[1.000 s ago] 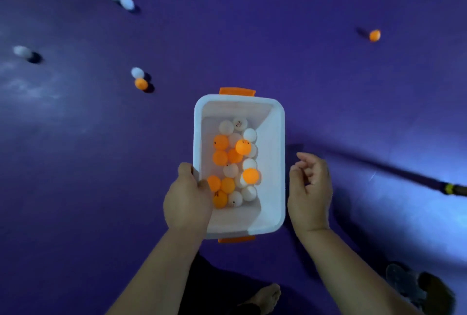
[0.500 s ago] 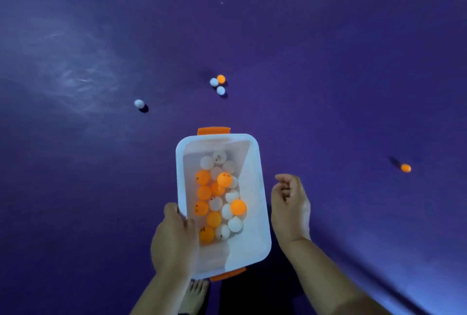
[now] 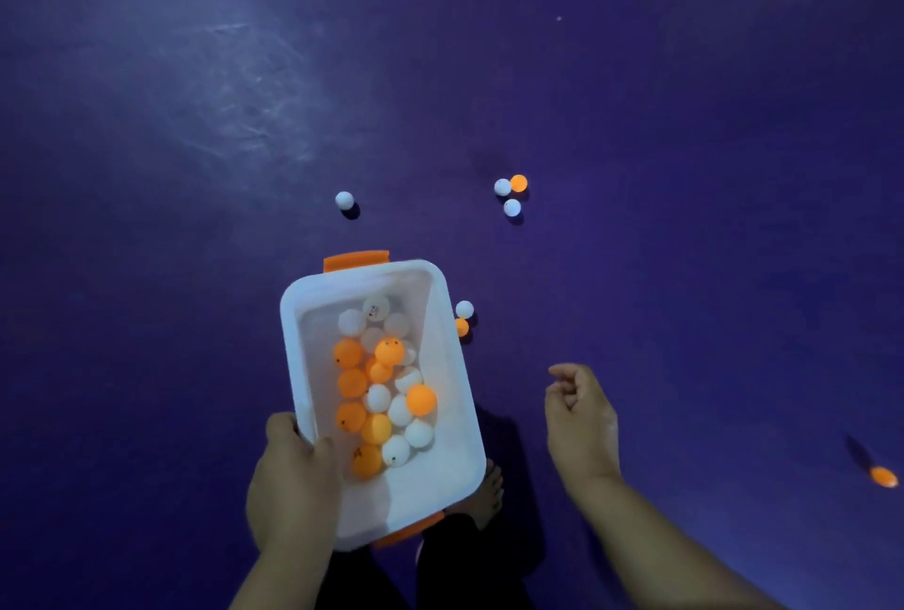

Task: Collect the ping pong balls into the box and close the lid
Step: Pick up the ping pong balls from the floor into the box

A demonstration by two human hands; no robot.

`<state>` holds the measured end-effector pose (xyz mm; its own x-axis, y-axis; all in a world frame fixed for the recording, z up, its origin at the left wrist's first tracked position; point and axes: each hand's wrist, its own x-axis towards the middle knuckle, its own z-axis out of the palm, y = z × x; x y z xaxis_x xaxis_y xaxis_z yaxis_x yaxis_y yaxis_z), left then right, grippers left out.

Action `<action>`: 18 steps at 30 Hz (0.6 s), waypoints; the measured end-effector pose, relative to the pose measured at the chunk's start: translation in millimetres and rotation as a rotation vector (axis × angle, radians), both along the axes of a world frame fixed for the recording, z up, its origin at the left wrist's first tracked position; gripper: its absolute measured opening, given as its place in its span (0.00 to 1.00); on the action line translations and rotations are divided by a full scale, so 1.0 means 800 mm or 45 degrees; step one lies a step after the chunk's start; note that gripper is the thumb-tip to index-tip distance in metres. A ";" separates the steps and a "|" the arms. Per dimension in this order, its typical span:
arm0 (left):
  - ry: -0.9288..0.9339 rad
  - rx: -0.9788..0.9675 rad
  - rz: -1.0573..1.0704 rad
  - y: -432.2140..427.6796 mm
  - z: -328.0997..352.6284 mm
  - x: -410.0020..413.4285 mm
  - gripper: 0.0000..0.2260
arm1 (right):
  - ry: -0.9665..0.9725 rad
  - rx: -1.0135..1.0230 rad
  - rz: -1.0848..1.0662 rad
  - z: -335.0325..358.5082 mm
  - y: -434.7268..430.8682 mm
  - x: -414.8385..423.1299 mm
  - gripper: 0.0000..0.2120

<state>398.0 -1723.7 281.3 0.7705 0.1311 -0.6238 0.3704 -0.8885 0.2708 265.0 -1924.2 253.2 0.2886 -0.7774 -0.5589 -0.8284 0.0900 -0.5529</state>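
Seven balls lie loose on the purple floor (image 3: 685, 120) that we can count, and the white box (image 3: 455, 438) is our landmark for all of them. We carry the box in the air with the left hand (image 3: 293, 487), thumb hooked over the near-left rim and fingers wrapped under the wall, so that hand grips the box firmly. Inside sits a heap of orange and white balls (image 3: 379, 389); no lid is in view. The right hand (image 3: 579, 418) hangs to the right of the box, clear of it, fingers loosely curled; we see nothing in it, though the palm is partly turned away.

Just beside the box's far-right wall sit a white ball (image 3: 464, 309) and an orange ball (image 3: 461, 327), touching or nearly so; the rim hides part of the orange one. Beyond the box's far end rests a lone white ball (image 3: 344, 200), and further off to the right of that a cluster of three (image 3: 508, 192), two white and one orange. Well to the right of the box, near the edge of view, is a blurred orange ball (image 3: 883, 476).

We judge the nearest pair the sensible next pick. We should lower the box beside them and keep it level, since tilting would spill the heap. Light balls roll at a touch, so we cup from above rather than swipe, and drop them low into the box so they do not bounce out.
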 end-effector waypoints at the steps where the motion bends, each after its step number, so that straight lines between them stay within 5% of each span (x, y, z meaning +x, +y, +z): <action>1: 0.004 -0.004 0.021 -0.001 -0.010 0.008 0.04 | 0.026 -0.005 0.025 -0.011 -0.006 0.010 0.09; 7: 0.032 -0.026 0.071 -0.009 -0.090 0.064 0.13 | 0.142 0.048 0.128 -0.099 -0.024 0.072 0.10; 18: 0.029 -0.051 -0.103 -0.005 -0.231 0.158 0.04 | 0.440 0.046 0.273 -0.325 -0.007 0.151 0.26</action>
<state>524.6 -1727.6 96.5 0.7631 0.0436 -0.6448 0.3045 -0.9043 0.2993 386.1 -1930.2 -6.4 0.2324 -0.6983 -0.6770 -0.9669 -0.0905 -0.2385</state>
